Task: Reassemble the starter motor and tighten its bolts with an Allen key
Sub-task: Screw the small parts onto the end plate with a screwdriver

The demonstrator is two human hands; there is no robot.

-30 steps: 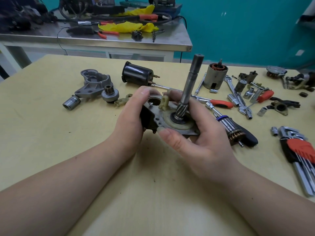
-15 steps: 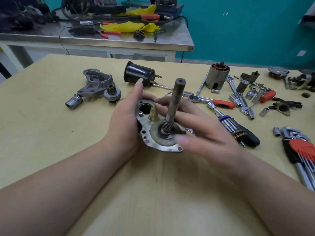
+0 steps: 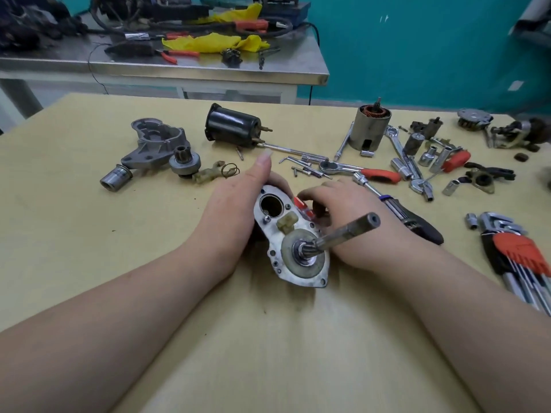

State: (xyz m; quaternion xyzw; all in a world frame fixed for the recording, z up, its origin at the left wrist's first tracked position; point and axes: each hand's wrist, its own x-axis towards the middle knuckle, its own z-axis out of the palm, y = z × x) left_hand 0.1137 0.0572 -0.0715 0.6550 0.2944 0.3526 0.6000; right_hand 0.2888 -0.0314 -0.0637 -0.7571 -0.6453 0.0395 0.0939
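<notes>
My left hand (image 3: pixel 235 210) lies palm-in with thumb pointing straight ahead, while my right hand (image 3: pixel 346 213) curls its fingers inward, both bare forearms reaching forward.
</notes>
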